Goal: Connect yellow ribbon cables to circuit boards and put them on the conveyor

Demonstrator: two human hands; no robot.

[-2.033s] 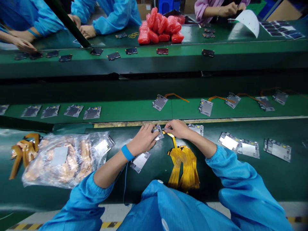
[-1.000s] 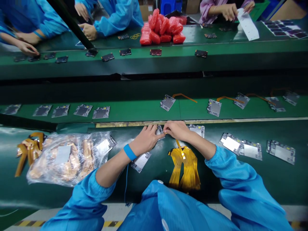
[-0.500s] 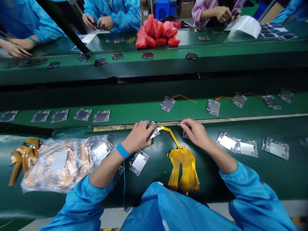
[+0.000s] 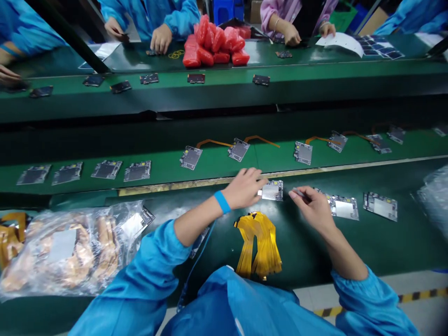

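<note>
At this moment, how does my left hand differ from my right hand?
Your left hand wears a blue band; your right hand shows none. The left, fingers spread, is at the left edge of a board; the right, beyond its right edge, pinches a small grey piece. Both are ungloved.

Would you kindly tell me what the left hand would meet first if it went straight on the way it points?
Most likely the silver-faced circuit board: the left hand is right at its edge, and whether they touch is unclear from this view.
</note>
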